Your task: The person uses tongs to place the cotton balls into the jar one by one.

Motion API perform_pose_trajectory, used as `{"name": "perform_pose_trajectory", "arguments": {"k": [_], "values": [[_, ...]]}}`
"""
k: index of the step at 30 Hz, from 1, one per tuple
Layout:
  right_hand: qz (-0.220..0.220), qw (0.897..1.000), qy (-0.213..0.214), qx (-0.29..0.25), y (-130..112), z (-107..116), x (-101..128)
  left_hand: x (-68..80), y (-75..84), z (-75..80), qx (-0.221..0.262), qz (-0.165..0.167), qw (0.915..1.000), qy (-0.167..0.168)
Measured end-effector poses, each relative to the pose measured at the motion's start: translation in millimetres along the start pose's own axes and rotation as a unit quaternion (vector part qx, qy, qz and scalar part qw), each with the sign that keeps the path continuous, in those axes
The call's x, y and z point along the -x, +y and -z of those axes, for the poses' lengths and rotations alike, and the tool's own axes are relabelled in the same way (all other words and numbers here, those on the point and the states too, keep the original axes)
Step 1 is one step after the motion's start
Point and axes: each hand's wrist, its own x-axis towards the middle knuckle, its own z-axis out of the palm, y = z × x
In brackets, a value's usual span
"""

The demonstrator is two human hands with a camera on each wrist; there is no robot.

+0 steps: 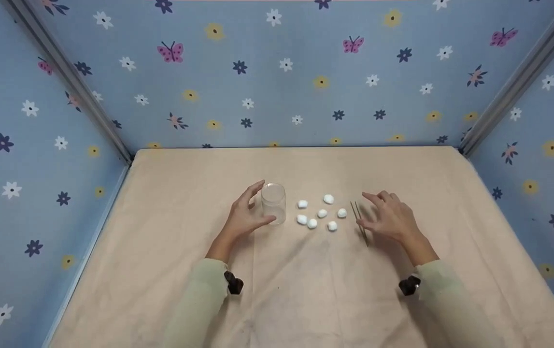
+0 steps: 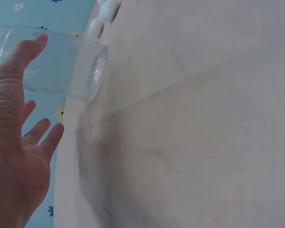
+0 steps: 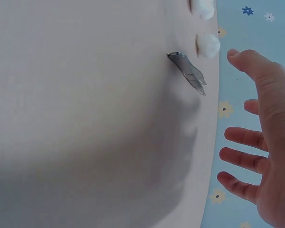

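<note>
A clear, empty jar (image 1: 274, 203) stands upright on the beige cloth. My left hand (image 1: 257, 205) cups its left side with straight fingers; in the left wrist view the thumb (image 2: 23, 52) touches the jar (image 2: 61, 64) while the other fingers spread away from it. Several white cotton balls (image 1: 322, 213) lie in a loose cluster right of the jar. Metal tweezers (image 1: 360, 222) lie on the cloth right of the balls. My right hand (image 1: 368, 210) hovers just over them with fingers spread, holding nothing. The right wrist view shows the tweezers (image 3: 187, 72) apart from the fingers (image 3: 242, 135).
The beige cloth (image 1: 305, 290) covers the whole table. Blue flowered walls (image 1: 277, 72) close in the back and both sides. Two cotton balls (image 3: 209, 46) lie close to the tweezer tips.
</note>
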Motion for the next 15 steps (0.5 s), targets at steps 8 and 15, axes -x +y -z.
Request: {"name": "perform_pose_trajectory", "arguments": {"k": [8,15], "values": [[-0.014,1.000,-0.022,0.008,-0.2,-8.6,2.1,-1.4,-5.3,-4.6,0.045,-0.010,0.9989,0.003],[-0.023,0.999,-0.039,0.015,-2.8,-16.2,4.3,0.9,-7.9,-12.4,0.063,0.004,0.9980,0.001]]}}
